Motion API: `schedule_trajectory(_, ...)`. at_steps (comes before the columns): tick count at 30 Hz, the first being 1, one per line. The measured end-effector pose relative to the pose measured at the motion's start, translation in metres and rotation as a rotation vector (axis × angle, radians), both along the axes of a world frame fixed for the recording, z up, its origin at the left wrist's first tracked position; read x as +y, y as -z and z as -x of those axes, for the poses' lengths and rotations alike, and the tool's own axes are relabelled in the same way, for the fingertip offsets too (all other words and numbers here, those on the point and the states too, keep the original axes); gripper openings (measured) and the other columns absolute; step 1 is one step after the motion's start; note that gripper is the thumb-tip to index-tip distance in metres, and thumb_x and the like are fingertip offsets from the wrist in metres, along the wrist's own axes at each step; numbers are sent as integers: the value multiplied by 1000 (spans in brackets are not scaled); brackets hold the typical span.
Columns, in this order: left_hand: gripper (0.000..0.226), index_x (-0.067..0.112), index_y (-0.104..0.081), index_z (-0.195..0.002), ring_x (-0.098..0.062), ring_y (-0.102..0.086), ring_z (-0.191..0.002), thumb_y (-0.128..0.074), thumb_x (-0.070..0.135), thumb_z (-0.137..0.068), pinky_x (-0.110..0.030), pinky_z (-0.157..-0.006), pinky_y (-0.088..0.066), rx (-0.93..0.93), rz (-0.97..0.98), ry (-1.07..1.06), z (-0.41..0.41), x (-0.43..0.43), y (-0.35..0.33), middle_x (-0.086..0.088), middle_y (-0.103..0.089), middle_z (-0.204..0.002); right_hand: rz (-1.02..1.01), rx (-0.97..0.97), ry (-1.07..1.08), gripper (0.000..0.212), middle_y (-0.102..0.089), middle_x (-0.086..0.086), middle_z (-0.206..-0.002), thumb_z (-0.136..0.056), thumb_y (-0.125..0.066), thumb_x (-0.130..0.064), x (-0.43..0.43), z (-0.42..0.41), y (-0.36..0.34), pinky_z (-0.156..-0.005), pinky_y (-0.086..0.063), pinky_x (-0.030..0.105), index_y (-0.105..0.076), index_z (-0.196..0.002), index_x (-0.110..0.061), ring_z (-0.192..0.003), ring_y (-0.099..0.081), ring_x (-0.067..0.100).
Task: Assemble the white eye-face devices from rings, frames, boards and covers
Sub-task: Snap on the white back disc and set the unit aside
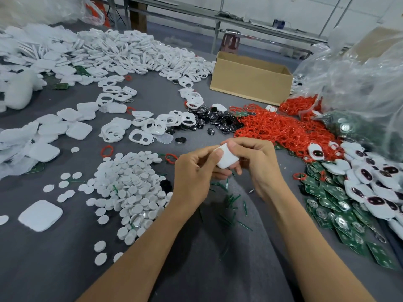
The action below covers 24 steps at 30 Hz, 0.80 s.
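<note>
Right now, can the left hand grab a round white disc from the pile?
Probably yes: the disc pile lies beside the left hand, nothing between. But both it and the right hand hold a white piece, so it must let go first.

Open cardboard box (248,86) sits on grey table cover (65,269). Right of box: crumpled clear plastic bag (353,79). Behind box: dark red stool (231,40), metal bench (250,23) carrying small blue object (279,23). Far left of box: second clear bag (43,9).

Bright, even light; bowed edges.
</note>
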<state>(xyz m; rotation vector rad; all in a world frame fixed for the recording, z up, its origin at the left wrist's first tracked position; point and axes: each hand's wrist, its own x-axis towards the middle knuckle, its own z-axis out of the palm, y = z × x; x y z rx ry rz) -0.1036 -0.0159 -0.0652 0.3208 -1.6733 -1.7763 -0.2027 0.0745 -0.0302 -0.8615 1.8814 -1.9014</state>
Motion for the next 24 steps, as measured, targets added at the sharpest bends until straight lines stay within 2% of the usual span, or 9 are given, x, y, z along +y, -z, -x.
schedule_trajectory(3,25,20,-68,-102,-21,-67,-54,-43,16,-103,-29,-56,-58,4,-138,55,1,0,-3,-14,-70,-63,-23,-139,29,12,-59,4,-51,-88,-58,-1,-4,-3,4,-36,-33,16,-69,-85,-3,-34,-43,10)
schedule_trajectory(6,24,20,-67,-108,-17,-67,-56,-44,14,-103,-26,-57,-57,27,-224,72,1,-3,-5,-11,-70,-65,-16,-121,-1,11,-60,3,-56,-90,-56,0,-4,-2,4,-38,-38,18,-67,-89,0,-38,-47,9)
schedule_trajectory(10,23,8,-69,-101,-20,-69,-62,-47,11,-100,-29,-65,-59,69,-408,91,1,-8,-8,-13,-72,-72,-17,-113,-179,21,-67,11,-82,-90,-57,-7,2,-1,0,-58,-51,19,-65,-106,5,-65,-61,11)
schedule_trajectory(11,21,7,-70,-97,-19,-68,-60,-50,11,-99,-27,-63,-58,63,-390,60,1,-8,-7,-11,-71,-70,-46,-93,-197,20,-67,11,-83,-90,-57,-5,3,0,-1,-59,-52,20,-65,-106,5,-67,-62,12)
schedule_trajectory(14,26,10,-70,-73,-9,-52,-48,-60,19,-95,-20,-52,-47,0,-281,-111,0,-11,-5,1,-60,-53,-150,-86,-216,21,-65,11,-73,-97,-49,-11,5,1,-2,-52,-52,21,-65,-93,2,-56,-60,13)
schedule_trajectory(16,29,13,-68,-67,-7,-46,-47,-63,21,-94,-20,-50,-40,-40,-258,-167,1,-12,-4,3,-55,-50,-188,-102,-251,25,-62,16,-73,-99,-45,-12,3,-1,0,-49,-50,20,-62,-97,6,-52,-59,13)
schedule_trajectory(18,31,17,-71,-65,-7,-48,-49,-62,22,-94,-22,-52,-43,-55,-272,-171,1,-13,-5,1,-58,-55,-186,-127,-290,26,-62,17,-76,-100,-43,-9,2,-2,2,-50,-50,20,-58,-106,11,-54,-60,15)
schedule_trajectory(21,40,20,-75,-68,-10,-55,-53,-53,30,-99,-22,-50,-48,-48,-358,-145,2,-13,-7,-1,-66,-60,-172,-115,-262,23,-62,13,-74,-99,-45,-7,0,-3,4,-51,-50,19,-61,-107,9,-55,-57,15)
schedule_trajectory(24,23,21,-76,-76,-10,-56,-53,-62,24,-94,-21,-48,-48,-45,-302,-122,1,-14,-5,-2,-67,-62,-204,-1,-190,18,-61,10,-72,-97,-50,-5,1,0,3,-51,-42,17,-64,-106,2,-55,-52,14)
